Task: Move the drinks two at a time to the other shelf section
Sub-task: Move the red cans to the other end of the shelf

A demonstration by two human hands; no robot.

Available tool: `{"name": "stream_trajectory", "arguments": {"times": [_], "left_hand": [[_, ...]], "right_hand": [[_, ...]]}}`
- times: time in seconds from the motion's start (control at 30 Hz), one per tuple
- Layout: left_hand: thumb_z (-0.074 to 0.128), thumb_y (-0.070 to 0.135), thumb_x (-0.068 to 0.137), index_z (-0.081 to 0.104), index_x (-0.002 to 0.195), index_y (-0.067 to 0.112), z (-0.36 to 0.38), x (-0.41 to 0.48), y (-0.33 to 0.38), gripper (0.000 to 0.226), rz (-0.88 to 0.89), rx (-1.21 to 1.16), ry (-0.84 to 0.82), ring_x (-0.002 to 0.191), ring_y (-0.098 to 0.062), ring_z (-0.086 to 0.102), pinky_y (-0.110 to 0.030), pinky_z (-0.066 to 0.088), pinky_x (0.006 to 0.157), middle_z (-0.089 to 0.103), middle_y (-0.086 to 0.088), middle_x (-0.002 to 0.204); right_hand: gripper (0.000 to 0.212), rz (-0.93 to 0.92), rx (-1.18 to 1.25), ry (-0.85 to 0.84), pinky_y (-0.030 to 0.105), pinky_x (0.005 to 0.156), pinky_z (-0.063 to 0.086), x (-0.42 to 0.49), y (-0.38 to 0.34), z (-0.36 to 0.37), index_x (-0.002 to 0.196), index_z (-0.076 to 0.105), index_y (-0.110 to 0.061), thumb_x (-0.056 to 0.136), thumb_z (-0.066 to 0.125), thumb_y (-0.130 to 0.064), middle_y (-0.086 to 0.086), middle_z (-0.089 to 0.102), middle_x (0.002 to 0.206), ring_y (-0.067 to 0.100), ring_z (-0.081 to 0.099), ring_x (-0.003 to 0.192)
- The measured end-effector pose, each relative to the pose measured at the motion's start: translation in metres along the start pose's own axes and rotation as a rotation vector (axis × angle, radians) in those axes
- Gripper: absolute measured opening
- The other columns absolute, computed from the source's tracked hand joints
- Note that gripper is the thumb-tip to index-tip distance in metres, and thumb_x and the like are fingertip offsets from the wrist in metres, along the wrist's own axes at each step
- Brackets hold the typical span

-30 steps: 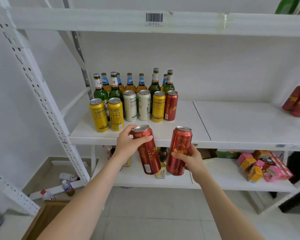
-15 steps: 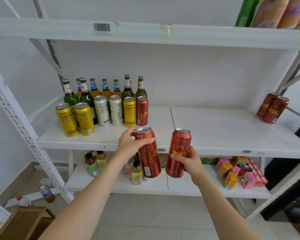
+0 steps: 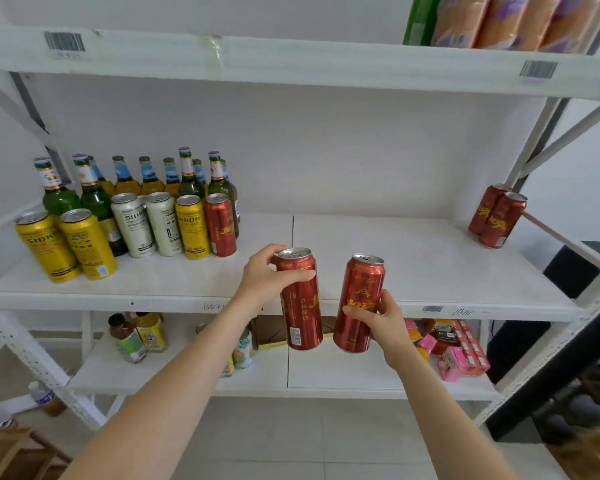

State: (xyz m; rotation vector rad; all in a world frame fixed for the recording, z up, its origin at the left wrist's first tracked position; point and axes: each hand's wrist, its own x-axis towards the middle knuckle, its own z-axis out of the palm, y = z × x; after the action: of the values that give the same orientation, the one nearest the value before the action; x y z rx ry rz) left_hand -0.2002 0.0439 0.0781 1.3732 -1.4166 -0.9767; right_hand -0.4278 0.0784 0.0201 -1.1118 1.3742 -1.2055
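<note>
The left-hand can (image 3: pixel 300 299) hangs in the air in front of the middle shelf's edge, roughly in line with the seam (image 3: pixel 292 237) that divides the two sections. The right-hand can (image 3: pixel 359 303) is just beside it on the right, with a gap between them. Both long axes are close to vertical, each with a slight lean, and both bases sit lower in the view than the shelf board.

The left hand (image 3: pixel 267 275) grips its can near the top rim, fingers (image 3: pixel 274 249) curled round it from the left. The right hand (image 3: pixel 378 317) grips its can at mid-body, wrapped round it from the right.

The target lies to the right and further in. A placed pair (image 3: pixel 496 216) of matching red cans stands at the far back end of the right shelf section (image 3: pixel 430 265), well apart from both held cans. The right hand is nearer to it, so its can probably lands first. Both cans likely need raising to clear the edge before they go in. The drinks group (image 3: pixel 136 216) waits on the left shelf section (image 3: pixel 174 275).
</note>
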Motion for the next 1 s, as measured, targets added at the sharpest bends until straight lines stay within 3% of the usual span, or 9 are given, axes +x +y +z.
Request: {"name": "stream_trajectory", "arguments": {"times": [0.13,0.33,0.5,0.67,0.83,1.0], "left_hand": [[0.088,0.039,0.065,0.062,0.111,0.026,0.041,0.033,0.012,0.055,0.037,0.021,-0.056,0.104,-0.012,0.06,-0.033,0.055,0.083,0.065,0.005,0.112],[0.086,0.053,0.047,0.064,0.112,0.03,0.115,0.07,0.034,0.073,0.043,0.018,-0.11,0.106,-0.013,0.061,-0.043,0.057,0.089,0.065,0.006,0.113],[0.085,0.054,0.044,0.064,0.112,0.03,0.189,0.073,0.055,0.076,0.035,0.015,-0.135,0.107,-0.015,0.061,-0.045,0.057,0.089,0.064,0.005,0.115],[0.086,0.053,0.044,0.065,0.11,0.029,0.263,0.06,0.074,0.073,0.007,-0.011,-0.125,0.106,-0.016,0.062,-0.047,0.057,0.089,0.066,0.004,0.112],[0.087,0.05,0.046,0.065,0.108,0.031,0.328,0.059,0.091,0.068,-0.008,-0.024,-0.136,0.105,-0.016,0.062,-0.046,0.057,0.088,0.066,0.005,0.112],[0.089,0.048,0.046,0.066,0.108,0.032,0.376,0.084,0.101,0.069,-0.009,-0.029,-0.139,0.106,-0.016,0.063,-0.045,0.057,0.088,0.066,0.005,0.113]], "right_hand": [[0.056,-0.018,0.013,0.023,0.049,0.091,0.053,0.028,-0.001,-0.036,0.113,0.057,-0.027,0.065,0.087,-0.022,0.001,0.069,0.109,0.023,0.066,0.102],[0.048,-0.071,0.049,0.081,0.035,0.079,0.055,0.062,-0.006,-0.104,0.11,0.058,-0.019,0.071,0.082,-0.007,0.006,0.069,0.105,0.023,0.066,0.098],[0.048,-0.088,0.015,0.084,0.041,0.086,0.055,0.078,-0.002,-0.178,0.108,0.057,-0.025,0.071,0.083,-0.013,0.002,0.069,0.106,0.021,0.066,0.099],[0.045,-0.078,-0.004,0.053,0.034,0.078,0.054,0.078,-0.004,-0.257,0.105,0.056,-0.029,0.072,0.083,-0.013,0.001,0.068,0.105,0.019,0.066,0.098],[0.053,-0.061,-0.022,0.051,0.045,0.089,0.054,0.089,-0.002,-0.326,0.113,0.057,-0.024,0.069,0.085,-0.017,0.001,0.069,0.107,0.021,0.067,0.1],[0.052,-0.068,-0.009,0.077,0.045,0.09,0.054,0.116,-0.001,-0.372,0.113,0.056,-0.023,0.07,0.084,-0.013,0.002,0.069,0.108,0.021,0.066,0.1]]}}
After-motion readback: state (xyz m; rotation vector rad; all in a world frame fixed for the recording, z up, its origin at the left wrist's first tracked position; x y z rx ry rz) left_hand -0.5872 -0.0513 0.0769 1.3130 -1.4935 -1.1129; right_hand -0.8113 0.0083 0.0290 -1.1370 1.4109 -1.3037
